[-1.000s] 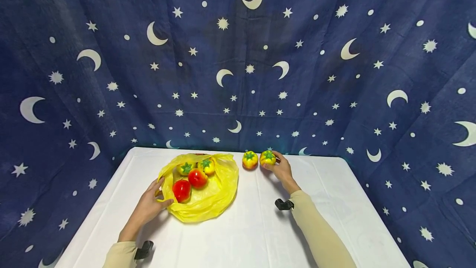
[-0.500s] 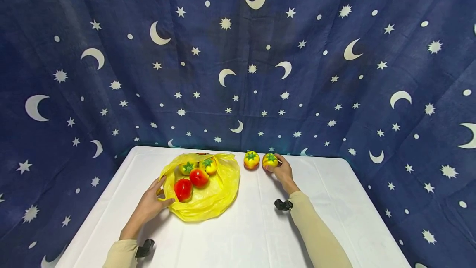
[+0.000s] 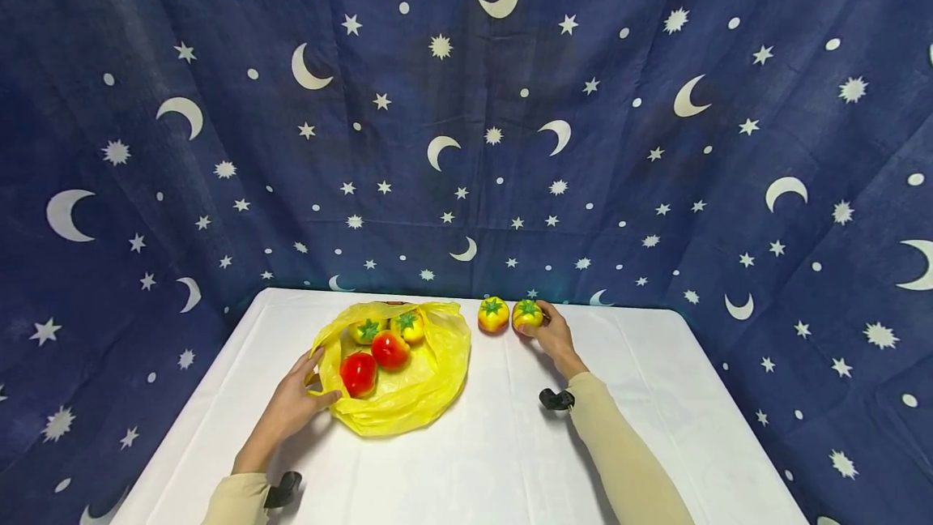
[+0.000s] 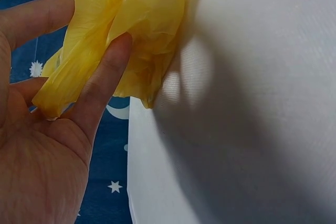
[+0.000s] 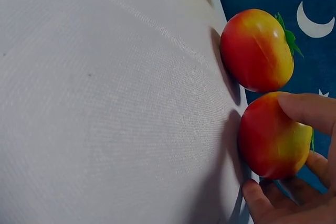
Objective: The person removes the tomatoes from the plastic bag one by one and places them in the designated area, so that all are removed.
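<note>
My left hand [image 3: 295, 399] holds the left rim of a yellow plastic bag [image 3: 445, 379], with the thumb on one side of the film and fingers on the other. Inside the spread bag lie several glossy red-and-yellow tomatoes, two with green leaves up and two showing red undersides, such as this front tomato [image 3: 358, 374]. At the back of the table, my right hand [image 3: 556, 336] grips another tomato [image 5: 273, 137], thumb on its near side and fingers curled around behind and below. Beside it on the left stands a loose tomato [image 3: 493, 315], leaves up.
A white cloth covers the table [image 3: 466, 476]. Close behind its far edge hangs a dark blue curtain [image 3: 466, 104] with moons and stars, which also runs along both sides. Black camera mounts [image 3: 557, 400] sit on both wrists.
The right hand and its tomato have come very slightly nearer the person. The left hand, the bag and the loose tomato stay put; the head view has shifted a little.
</note>
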{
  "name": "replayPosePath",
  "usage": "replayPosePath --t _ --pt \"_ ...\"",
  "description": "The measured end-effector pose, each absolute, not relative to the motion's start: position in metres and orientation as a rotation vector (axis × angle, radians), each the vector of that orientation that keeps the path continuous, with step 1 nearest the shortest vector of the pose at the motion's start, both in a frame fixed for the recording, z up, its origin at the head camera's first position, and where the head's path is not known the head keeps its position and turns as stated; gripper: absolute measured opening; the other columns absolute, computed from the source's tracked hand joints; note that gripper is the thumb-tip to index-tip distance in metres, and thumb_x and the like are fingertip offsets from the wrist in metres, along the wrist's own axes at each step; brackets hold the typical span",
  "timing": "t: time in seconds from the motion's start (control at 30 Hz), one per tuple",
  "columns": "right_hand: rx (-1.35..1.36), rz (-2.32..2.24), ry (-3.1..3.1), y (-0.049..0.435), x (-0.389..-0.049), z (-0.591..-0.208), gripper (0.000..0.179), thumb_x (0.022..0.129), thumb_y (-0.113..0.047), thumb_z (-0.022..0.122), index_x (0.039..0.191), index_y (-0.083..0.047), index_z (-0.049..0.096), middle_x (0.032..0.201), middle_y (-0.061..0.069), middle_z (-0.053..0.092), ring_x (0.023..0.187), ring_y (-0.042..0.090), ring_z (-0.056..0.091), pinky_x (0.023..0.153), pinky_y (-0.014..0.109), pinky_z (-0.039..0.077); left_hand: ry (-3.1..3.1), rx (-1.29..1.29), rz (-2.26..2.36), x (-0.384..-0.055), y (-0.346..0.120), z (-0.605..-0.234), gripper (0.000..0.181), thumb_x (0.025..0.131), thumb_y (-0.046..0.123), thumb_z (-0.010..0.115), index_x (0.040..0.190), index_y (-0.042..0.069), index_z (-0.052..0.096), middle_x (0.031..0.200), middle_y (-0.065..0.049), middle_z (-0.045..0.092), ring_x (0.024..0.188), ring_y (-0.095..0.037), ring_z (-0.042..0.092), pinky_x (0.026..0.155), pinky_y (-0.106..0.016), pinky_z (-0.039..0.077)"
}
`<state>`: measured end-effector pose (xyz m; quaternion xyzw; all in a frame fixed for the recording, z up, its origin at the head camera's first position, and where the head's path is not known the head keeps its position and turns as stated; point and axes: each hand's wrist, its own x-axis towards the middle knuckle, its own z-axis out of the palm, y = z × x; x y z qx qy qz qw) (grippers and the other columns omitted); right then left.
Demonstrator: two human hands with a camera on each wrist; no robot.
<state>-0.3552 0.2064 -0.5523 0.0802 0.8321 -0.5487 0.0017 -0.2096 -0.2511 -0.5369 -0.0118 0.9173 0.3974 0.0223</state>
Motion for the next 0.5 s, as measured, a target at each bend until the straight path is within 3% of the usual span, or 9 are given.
replayPosePath --t 0.17,0.5 --pt "0.175 -1.741 2.606 0.207 -0.355 -0.551 0.079 0.081 -0.010 0.076 0.150 -0.009 0.037 0.153 0.017 0.041 0.143 0.036 0.038 0.121 0.047 0.030 2.846 -0.028 1.227 -0.211 -0.252 -0.536 0.093 0.081 0.023 0.077 0.154 -0.001 0.024 0.160 -0.025 0.021 0.131 -0.047 0.046 0.110 -0.060 0.037" --pt "0.157 -1.683 2.634 0.213 -0.350 -0.540 0.080 0.082 -0.017 0.077 0.151 -0.014 0.036 0.158 0.015 0.034 0.147 0.035 0.030 0.122 0.052 0.024 2.833 -0.027 1.245 -0.212 -0.253 -0.535 0.094 0.081 0.023 0.077 0.155 0.000 0.023 0.161 -0.022 0.020 0.129 -0.045 0.050 0.109 -0.059 0.040"
